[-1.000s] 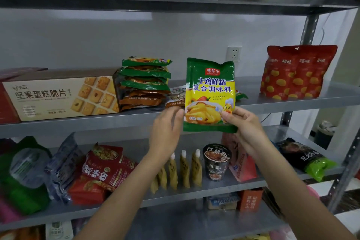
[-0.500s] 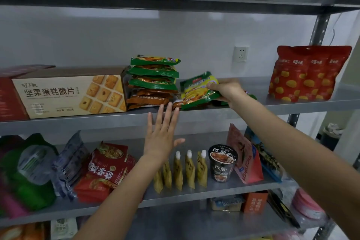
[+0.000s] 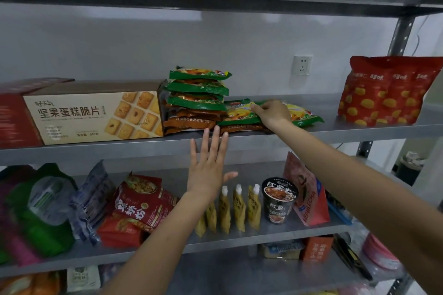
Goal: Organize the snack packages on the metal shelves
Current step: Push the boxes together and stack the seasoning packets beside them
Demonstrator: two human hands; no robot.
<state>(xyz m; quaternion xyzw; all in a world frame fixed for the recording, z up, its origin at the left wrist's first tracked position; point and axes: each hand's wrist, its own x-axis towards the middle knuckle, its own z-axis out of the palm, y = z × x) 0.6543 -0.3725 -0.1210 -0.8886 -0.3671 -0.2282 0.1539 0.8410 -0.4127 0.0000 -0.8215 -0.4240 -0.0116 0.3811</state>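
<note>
Metal shelf (image 3: 340, 128), packet (image 3: 241, 115) partly under right hand (image 3: 272, 114)

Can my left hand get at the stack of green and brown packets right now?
Probably yes: the left hand is open and empty, its fingers just below the stack of green and brown packets, with nothing between them.

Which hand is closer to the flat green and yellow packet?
Right. The right hand holds the flat green and yellow packet; the left hand is open below it, fingertips at the metal shelf.
</note>
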